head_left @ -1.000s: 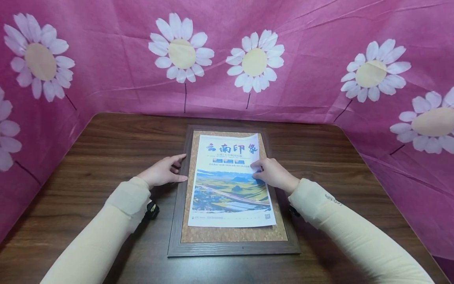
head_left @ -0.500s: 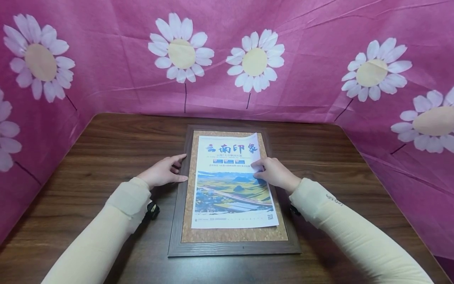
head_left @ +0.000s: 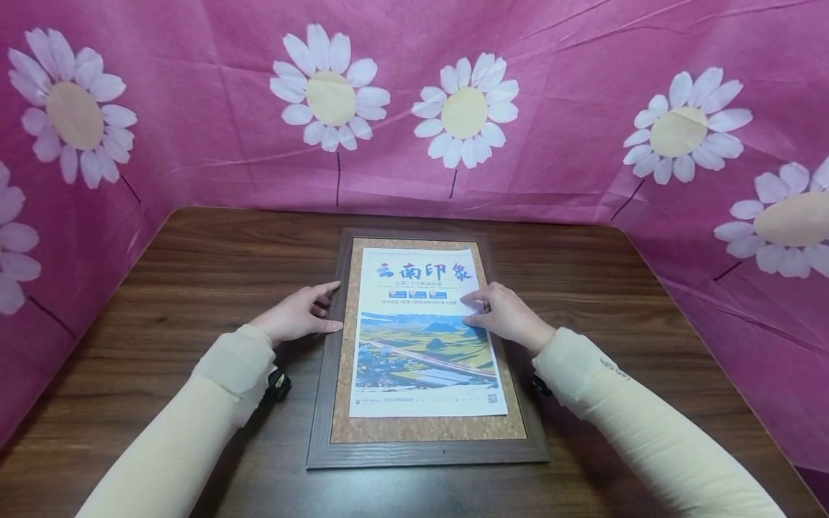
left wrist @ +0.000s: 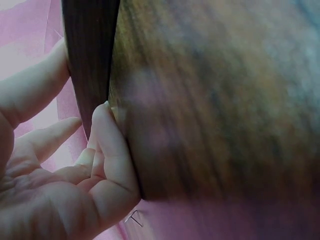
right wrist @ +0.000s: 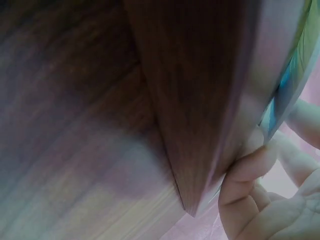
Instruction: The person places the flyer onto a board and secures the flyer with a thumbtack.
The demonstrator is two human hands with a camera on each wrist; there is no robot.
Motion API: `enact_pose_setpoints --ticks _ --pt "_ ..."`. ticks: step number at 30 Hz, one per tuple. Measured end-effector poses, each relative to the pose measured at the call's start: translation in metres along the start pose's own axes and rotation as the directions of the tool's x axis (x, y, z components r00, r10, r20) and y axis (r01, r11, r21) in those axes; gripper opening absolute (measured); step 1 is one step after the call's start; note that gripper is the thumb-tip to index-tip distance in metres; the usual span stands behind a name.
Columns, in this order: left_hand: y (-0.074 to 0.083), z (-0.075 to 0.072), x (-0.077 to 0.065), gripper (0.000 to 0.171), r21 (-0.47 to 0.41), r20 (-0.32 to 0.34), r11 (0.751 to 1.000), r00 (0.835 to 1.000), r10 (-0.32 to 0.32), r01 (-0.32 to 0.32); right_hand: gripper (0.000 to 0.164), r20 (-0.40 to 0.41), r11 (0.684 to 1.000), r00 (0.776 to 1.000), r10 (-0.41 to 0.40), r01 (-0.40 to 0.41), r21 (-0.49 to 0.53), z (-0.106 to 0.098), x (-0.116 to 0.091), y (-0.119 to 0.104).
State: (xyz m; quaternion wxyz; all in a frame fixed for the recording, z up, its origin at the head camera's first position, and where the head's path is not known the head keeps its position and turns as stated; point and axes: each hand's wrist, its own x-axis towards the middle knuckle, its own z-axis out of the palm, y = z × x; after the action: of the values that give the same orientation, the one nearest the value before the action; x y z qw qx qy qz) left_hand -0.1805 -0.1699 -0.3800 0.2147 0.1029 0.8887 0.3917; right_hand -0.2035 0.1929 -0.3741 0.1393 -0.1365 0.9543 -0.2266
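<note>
A printed poster (head_left: 424,352) with large purple-blue Chinese characters and a landscape picture lies on a cork board (head_left: 427,429) inside a dark wooden frame (head_left: 427,454). My right hand (head_left: 512,314) pinches the poster's right edge near mid-height; in the right wrist view, the fingers (right wrist: 247,165) curl beside the poster's edge. On the other side, my left hand (head_left: 294,314) touches the frame's left side with extended thumb and index finger. From the left wrist, the frame (left wrist: 90,55) shows against those fingers, with the lower fingers bent near the tabletop.
A dark brown wood-grain table (head_left: 214,288) lies beneath the frame. Around its back and sides hangs a pink cloth (head_left: 401,36) printed with white daisies. Strips of cork show around the poster, widest at the near end.
The poster has shifted slightly right and toward me, then straightened, and its lifted top right corner has come down flat. My right hand moved slightly right; my left hand stayed in place.
</note>
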Motion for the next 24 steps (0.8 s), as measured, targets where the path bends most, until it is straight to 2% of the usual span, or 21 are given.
enact_pose_setpoints --ticks 8,14,17,21,24 --pt "0.002 0.000 -0.002 0.081 0.001 0.000 1.000 1.000 0.004 -0.004 0.043 -0.012 1.000 1.000 -0.008 0.008 0.013 -0.001 0.003 0.006" --pt "-0.002 -0.001 -0.002 0.080 -0.029 -0.001 0.999 1.000 0.026 -0.026 0.037 -0.054 0.987 0.998 -0.011 0.019 0.159 -0.008 0.003 0.017" --pt "-0.005 -0.003 -0.002 0.076 -0.120 0.013 0.993 1.000 0.014 -0.013 0.034 -0.089 0.968 0.996 0.019 0.005 0.252 -0.013 0.002 0.027" --pt "-0.007 -0.007 -0.004 0.067 -0.244 0.022 0.970 1.000 -0.008 0.013 0.035 -0.123 0.940 0.990 0.073 -0.027 0.340 -0.018 0.002 0.042" --pt "-0.006 -0.009 -0.004 0.060 -0.272 0.000 0.962 1.000 0.006 -0.005 0.037 -0.138 0.920 0.986 0.093 -0.032 0.391 -0.020 0.001 0.053"
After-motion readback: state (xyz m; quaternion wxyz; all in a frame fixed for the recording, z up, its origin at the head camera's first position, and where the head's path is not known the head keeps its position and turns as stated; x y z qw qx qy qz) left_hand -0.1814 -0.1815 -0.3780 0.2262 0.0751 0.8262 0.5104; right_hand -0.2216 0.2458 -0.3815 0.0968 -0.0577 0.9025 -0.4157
